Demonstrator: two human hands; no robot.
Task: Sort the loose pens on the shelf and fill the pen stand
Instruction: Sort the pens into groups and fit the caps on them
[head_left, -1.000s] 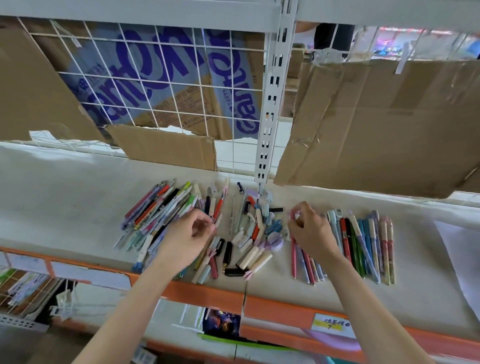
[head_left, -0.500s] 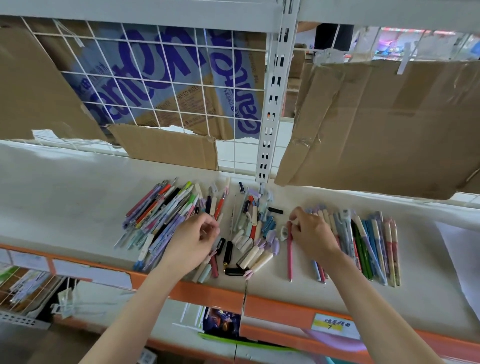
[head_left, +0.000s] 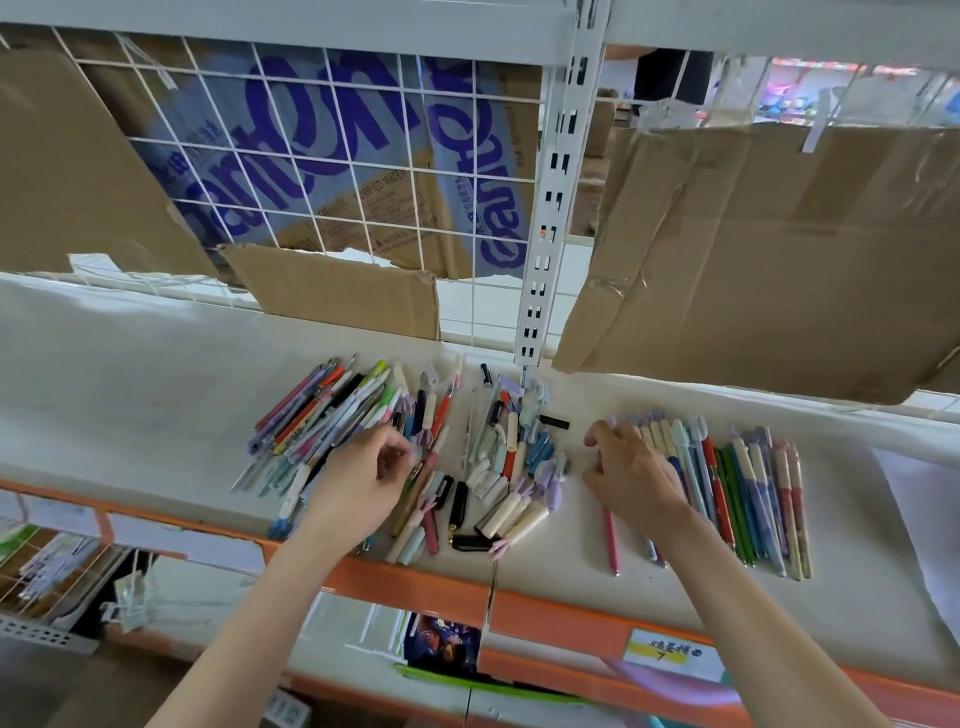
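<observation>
The left hand (head_left: 358, 483) sits low and left of centre, its fingers curled in toward the thumb over the near end of the mixed heap of pens (head_left: 415, 452); whether they actually pinch a pen cannot be told, since the fingertips are turned away. The right hand (head_left: 631, 475) lies right of centre with its fingers bent and spread, palm down, the fingertips pressing on the left edge of the sorted row of pens (head_left: 727, 483); it covers several pens without closing round any one of them. A pink pen (head_left: 612, 540) lies just left of that wrist, its tip pointing to the lower edge of the frame. Between the hands is a loose cluster of short caps and stubby pens (head_left: 514, 499), with a small black cap (head_left: 554, 422) apart above it. All of this rests on the pale shelf (head_left: 130, 395), which has an orange front edge (head_left: 415, 587). Behind, in the upper half, a white wire grid (head_left: 332, 171) backs the shelf, with torn cardboard (head_left: 753, 249) hanging at upper right. No pen stand can be made out
</observation>
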